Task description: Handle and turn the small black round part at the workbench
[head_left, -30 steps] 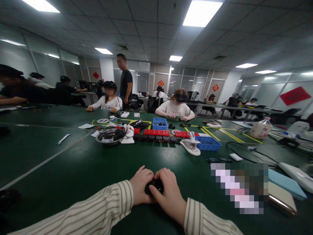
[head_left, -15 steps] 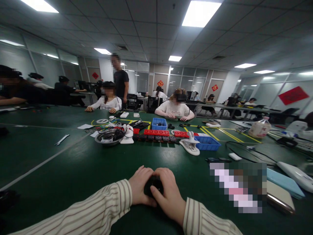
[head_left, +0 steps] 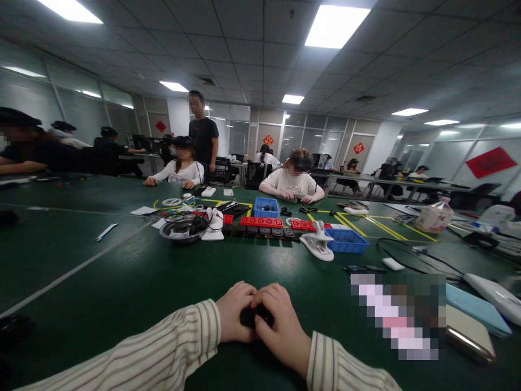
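Just above the green table, close in front of me, a small black rounded object [head_left: 248, 316] sits between my two hands. My left hand [head_left: 233, 314] wraps its left side, with the fingers closed around it. From the right, my right hand [head_left: 285, 328] curls its fingers over the top, and its thumb presses the near side. The fingertips of both hands meet above the object. Much of it is hidden by the fingers, so its exact kind does not show.
Ahead on the green table [head_left: 142, 282] lie a metal bowl of cables [head_left: 170, 239], red power strips [head_left: 260, 221], white clips [head_left: 316, 248] and blue bins [head_left: 348, 245]. A wrench [head_left: 106, 232] is at left. At right are a beige phone-like case [head_left: 468, 331] and a light blue case [head_left: 476, 308]. People sit opposite.
The black object has turned or tilted between my hands, so less of its face shows. My right fingers and thumb have shifted slightly over it. The view has moved a little.
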`<state>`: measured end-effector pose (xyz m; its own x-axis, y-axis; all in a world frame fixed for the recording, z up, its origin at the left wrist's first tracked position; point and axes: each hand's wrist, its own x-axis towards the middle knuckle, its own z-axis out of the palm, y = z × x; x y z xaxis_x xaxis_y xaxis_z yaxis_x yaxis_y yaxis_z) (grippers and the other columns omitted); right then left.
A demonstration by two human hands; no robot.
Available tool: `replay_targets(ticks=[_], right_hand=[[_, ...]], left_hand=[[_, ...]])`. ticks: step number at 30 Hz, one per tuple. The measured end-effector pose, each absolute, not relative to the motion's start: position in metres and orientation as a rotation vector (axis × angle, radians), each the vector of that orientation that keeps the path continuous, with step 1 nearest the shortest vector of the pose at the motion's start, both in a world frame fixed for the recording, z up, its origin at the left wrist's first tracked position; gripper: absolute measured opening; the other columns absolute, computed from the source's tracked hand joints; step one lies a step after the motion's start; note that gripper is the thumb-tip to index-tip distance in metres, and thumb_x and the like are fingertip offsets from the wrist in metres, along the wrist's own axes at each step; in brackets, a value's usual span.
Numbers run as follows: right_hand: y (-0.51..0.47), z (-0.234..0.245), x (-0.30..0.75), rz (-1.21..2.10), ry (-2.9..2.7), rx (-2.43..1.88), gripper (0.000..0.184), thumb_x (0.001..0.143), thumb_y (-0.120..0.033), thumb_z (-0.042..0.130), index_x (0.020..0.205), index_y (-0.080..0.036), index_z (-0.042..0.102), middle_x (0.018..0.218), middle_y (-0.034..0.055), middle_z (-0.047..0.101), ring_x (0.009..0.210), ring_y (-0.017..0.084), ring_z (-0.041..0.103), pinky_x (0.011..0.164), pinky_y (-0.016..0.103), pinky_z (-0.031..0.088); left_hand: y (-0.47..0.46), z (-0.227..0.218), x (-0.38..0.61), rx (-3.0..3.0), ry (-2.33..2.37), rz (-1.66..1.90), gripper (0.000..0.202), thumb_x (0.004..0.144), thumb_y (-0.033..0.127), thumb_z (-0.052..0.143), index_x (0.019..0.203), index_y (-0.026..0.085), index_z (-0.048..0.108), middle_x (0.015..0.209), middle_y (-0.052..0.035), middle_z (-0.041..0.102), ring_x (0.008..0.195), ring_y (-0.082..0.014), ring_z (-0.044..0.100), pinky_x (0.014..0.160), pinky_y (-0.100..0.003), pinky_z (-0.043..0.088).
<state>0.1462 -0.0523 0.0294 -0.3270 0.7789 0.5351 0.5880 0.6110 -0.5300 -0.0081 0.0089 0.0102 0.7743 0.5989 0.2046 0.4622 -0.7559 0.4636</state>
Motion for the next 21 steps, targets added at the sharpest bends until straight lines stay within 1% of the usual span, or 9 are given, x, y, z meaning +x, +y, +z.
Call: replay_targets(ticks=[2,4,6,8,10,13,16,19,21], right_hand=[[-0.054,0.031,0.147,0.326,-2.058,-1.004,0.02,0.063,-0.009,0.042,0.078,-0.019,0.051,0.08,0.0016,0.054,0.083,0.019,0.046,0.08,0.036,0.035],[-0.055,0.031,0.148,0.326,-2.051,-0.98,0.02,0.068,-0.012,0.042,0.084,-0.019,0.051,0.085,0.0025,0.055,0.086,0.019,0.047,0.082,0.037,0.034],[-0.055,0.03,0.149,0.307,-2.011,-1.005,0.019,0.075,-0.019,0.044,0.093,-0.019,0.051,0.093,0.0043,0.054,0.089,0.02,0.047,0.083,0.037,0.034],[-0.053,0.026,0.149,0.291,-1.964,-1.062,0.022,0.079,-0.028,0.047,0.099,-0.018,0.049,0.096,0.0059,0.053,0.09,0.021,0.047,0.083,0.038,0.035],[-0.051,0.023,0.149,0.285,-1.933,-1.129,0.026,0.079,-0.034,0.05,0.098,-0.018,0.049,0.094,0.006,0.053,0.087,0.022,0.047,0.079,0.038,0.036],[-0.049,0.02,0.148,0.271,-1.925,-1.232,0.026,0.075,-0.037,0.058,0.09,-0.018,0.05,0.087,0.0044,0.052,0.08,0.021,0.046,0.073,0.037,0.036],[-0.048,0.02,0.145,0.256,-1.955,-1.324,0.02,0.072,-0.031,0.063,0.08,-0.018,0.05,0.082,0.0031,0.051,0.078,0.021,0.045,0.072,0.036,0.035],[-0.049,0.023,0.145,0.273,-1.999,-1.3,0.012,0.071,-0.022,0.06,0.077,-0.018,0.051,0.081,0.003,0.052,0.079,0.02,0.045,0.074,0.036,0.035],[-0.05,0.025,0.145,0.306,-2.029,-1.198,0.009,0.07,-0.017,0.054,0.078,-0.018,0.052,0.081,0.0032,0.053,0.08,0.02,0.045,0.075,0.035,0.035]], left_hand=[[0.009,0.01,-0.008,2.586,0.79,0.472,0.034,0.056,0.032,0.072,0.087,0.022,0.06,0.095,-0.0033,0.056,0.094,-0.0234,0.052,0.1,-0.05,0.026],[0.008,0.012,-0.009,2.581,0.811,0.48,0.048,0.055,0.036,0.073,0.099,0.023,0.058,0.1,-0.0044,0.056,0.097,-0.0251,0.051,0.101,-0.054,0.021],[0.005,0.014,-0.009,2.573,0.846,0.499,0.067,0.054,0.044,0.074,0.113,0.023,0.05,0.108,-0.0063,0.054,0.103,-0.0275,0.049,0.102,-0.058,0.016],[0.003,0.015,-0.009,2.583,0.878,0.518,0.074,0.054,0.049,0.072,0.116,0.02,0.047,0.112,-0.0081,0.054,0.108,-0.0296,0.047,0.102,-0.059,0.015],[0.0,0.015,-0.009,2.607,0.913,0.542,0.073,0.053,0.052,0.071,0.113,0.019,0.048,0.111,-0.0087,0.054,0.108,-0.0303,0.046,0.103,-0.059,0.013],[-0.002,0.014,-0.006,2.625,0.969,0.583,0.068,0.049,0.056,0.072,0.102,0.018,0.052,0.101,-0.0068,0.056,0.1,-0.0278,0.05,0.103,-0.058,0.014],[-0.003,0.011,-0.004,2.62,0.983,0.582,0.06,0.052,0.055,0.072,0.096,0.018,0.054,0.094,-0.0043,0.056,0.093,-0.0242,0.053,0.103,-0.056,0.016],[0.001,0.01,-0.005,2.613,0.946,0.566,0.053,0.055,0.05,0.072,0.094,0.019,0.057,0.092,-0.0032,0.056,0.092,-0.0229,0.053,0.103,-0.055,0.017],[0.006,0.01,-0.007,2.602,0.881,0.557,0.049,0.054,0.047,0.073,0.09,0.019,0.059,0.093,-0.0031,0.055,0.091,-0.0229,0.052,0.1,-0.049,0.027]])
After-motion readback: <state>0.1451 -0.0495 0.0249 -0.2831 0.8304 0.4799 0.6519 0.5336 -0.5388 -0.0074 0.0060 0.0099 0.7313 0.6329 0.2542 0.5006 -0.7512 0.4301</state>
